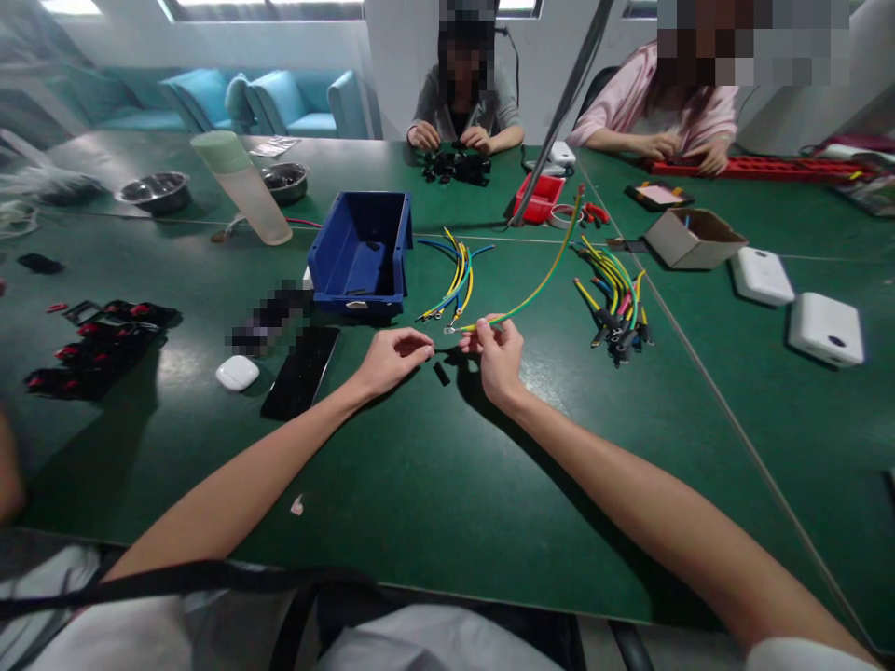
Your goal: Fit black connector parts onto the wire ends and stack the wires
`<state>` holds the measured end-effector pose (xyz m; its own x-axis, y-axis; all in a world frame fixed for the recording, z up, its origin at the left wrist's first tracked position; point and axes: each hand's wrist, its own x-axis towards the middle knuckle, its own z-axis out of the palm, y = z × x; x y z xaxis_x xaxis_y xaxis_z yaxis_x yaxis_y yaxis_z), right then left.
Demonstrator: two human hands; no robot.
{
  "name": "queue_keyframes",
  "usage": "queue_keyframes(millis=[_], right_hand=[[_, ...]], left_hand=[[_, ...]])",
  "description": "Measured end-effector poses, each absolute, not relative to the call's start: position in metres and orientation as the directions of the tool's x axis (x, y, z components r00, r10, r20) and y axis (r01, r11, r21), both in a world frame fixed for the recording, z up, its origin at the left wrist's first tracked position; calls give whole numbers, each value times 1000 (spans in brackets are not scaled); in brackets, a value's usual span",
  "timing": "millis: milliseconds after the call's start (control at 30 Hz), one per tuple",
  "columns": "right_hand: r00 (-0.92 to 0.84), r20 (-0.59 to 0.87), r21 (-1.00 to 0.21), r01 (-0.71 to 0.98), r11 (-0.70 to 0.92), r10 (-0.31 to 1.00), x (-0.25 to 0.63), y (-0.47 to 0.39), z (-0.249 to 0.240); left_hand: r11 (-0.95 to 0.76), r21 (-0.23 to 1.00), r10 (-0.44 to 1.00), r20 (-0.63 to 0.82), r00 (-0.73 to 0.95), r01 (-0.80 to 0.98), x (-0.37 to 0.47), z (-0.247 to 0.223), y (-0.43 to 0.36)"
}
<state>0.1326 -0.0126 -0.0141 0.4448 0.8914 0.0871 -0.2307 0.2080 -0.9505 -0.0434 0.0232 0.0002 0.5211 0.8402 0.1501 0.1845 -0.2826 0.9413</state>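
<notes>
A yellow-green wire (542, 284) is pinched in my right hand (500, 362), close to its metal lug (449, 330). The rest of the wire arcs up and away to the right. My left hand (397, 359) is closed in a pinch just left of the lug; whatever its fingertips hold, if anything, is too small to make out. Below the gap between my hands lies a short black sleeve (441, 374) on the green table. Behind my hands is a loose bunch of yellow, blue and green wires (460, 275). Another bundle of wires with black-sleeved ends (619, 308) lies to the right.
A blue bin (360, 252) with small black pieces stands behind my left hand, near a black phone (302, 373) and a white case (238, 373). A bottle (244, 191) stands farther back. Right are a cardboard box (692, 240) and white devices (825, 328). Two people work opposite.
</notes>
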Motion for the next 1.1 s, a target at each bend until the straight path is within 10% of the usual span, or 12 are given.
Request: queue_keyframes(millis=[233,767,1100], right_hand=[[472,131,-952,-185,243,872,132,-15,-16],[454,123,-947,-213,242,883,133,-13,-16],[415,161,-941,-209,266,895,131,-15,-15]], left_hand=[[-651,483,757,355,548,585,-26,-4,-17],[-335,893,925,250,287,301,-36,-9,0],[-255,922,944,171,284,292,-37,-11,3]])
